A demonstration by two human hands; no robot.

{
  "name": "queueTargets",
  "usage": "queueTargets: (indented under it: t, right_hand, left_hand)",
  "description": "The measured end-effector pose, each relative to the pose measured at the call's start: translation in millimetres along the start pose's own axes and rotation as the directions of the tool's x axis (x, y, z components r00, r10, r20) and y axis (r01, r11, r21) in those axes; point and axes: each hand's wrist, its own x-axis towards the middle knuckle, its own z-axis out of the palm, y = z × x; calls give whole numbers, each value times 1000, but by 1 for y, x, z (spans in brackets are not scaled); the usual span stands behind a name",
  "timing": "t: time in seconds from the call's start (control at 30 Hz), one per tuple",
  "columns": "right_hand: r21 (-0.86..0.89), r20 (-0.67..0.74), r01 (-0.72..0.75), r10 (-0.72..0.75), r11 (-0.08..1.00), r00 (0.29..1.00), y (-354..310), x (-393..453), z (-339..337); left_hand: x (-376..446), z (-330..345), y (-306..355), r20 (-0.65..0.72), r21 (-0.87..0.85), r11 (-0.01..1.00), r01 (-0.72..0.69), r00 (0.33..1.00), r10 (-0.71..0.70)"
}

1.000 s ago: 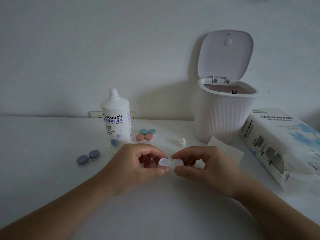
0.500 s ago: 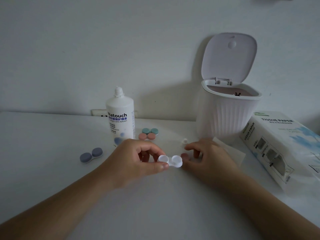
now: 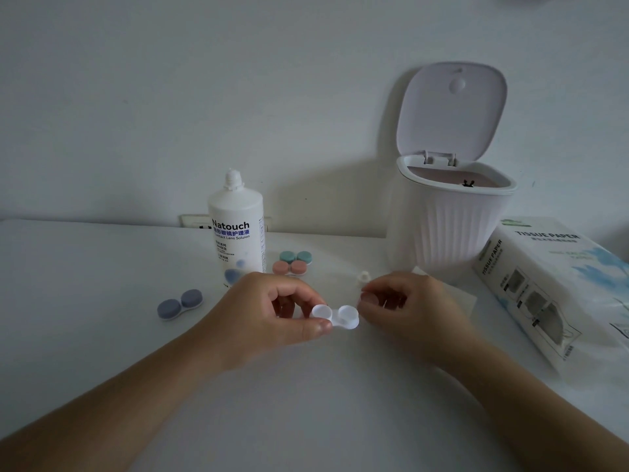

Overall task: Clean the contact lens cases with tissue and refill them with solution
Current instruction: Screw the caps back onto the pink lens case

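Head view, item held: white lens case [image 3: 335, 316], two wells side by side, no caps on, both wells facing up; raised a little above the tabletop [image 3: 102, 301], near centre.
Head view, long axis: runs left to right, nearly level, the left well inside the grip and the right well free.
Head view, left hand [image 3: 272, 311]: pinching the left well of the case between thumb below and fingers above; the only hand in contact.
Head view, right hand [image 3: 405, 308]: just right of the free well, apart from it; fingers curled loosely inward, whether they pinch a cap cannot be told.
Head view, nearer hand: right hand lies next to the open right well, so any wiping or filling would likely approach from that side.
Head view, tissue sheet [image 3: 466, 298]: flat on the tabletop, partly under the right hand.
Head view, solution bottle [image 3: 236, 233]: upright, far of the left hand, cap off.
Head view, small white cap [image 3: 364, 276]: on the tabletop, far of the right hand.
Head view, other cases: grey-blue case [image 3: 179, 304] at left; teal case [image 3: 295, 257] and pink case [image 3: 289, 268] right of the bottle, all capped.
Head view, tissue box [image 3: 558, 284]: far right.
Head view, bin [image 3: 449, 229]: lid open, far right.
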Motion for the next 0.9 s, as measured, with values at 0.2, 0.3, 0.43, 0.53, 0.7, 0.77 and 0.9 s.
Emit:
queueTargets:
  t: [0.2, 0.3, 0.43, 0.53, 0.7, 0.77, 0.9]
  right_hand:
    - [249, 5, -29, 29, 968, 1000, -5, -3, -8]
    - [283, 33, -43, 35, 958, 999, -7, -3, -10]
    - [290, 69, -18, -2, 957, 998, -10, -5, -11]
    - [355, 61, -28, 6, 934, 998, -11, -5, -14]
    - [543, 114, -82, 24, 836, 993, -13, -6, -17]
    - [596, 128, -91, 17, 798, 992, -13, -7, -17]
    - [653, 154, -80, -29, 753, 988, -14, -8, -16]
  left_hand:
    - [0, 0, -1, -1, -10, 1000, 15, 1000, -15]
    - [0, 0, 0, -6, -8, 1000, 22, 1000, -22]
    - [0, -1, 0, 4, -5, 1000, 12, 1000, -12]
    - [0, 0, 0, 3, 1, 1000, 18, 1000, -18]
    - [0, -1, -1, 8, 18, 1000, 9, 1000, -9]
    - [0, -2, -1, 10, 8, 1000, 8, 1000, -8]
    - [-1, -2, -1, 7, 10, 1000, 15, 1000, -15]
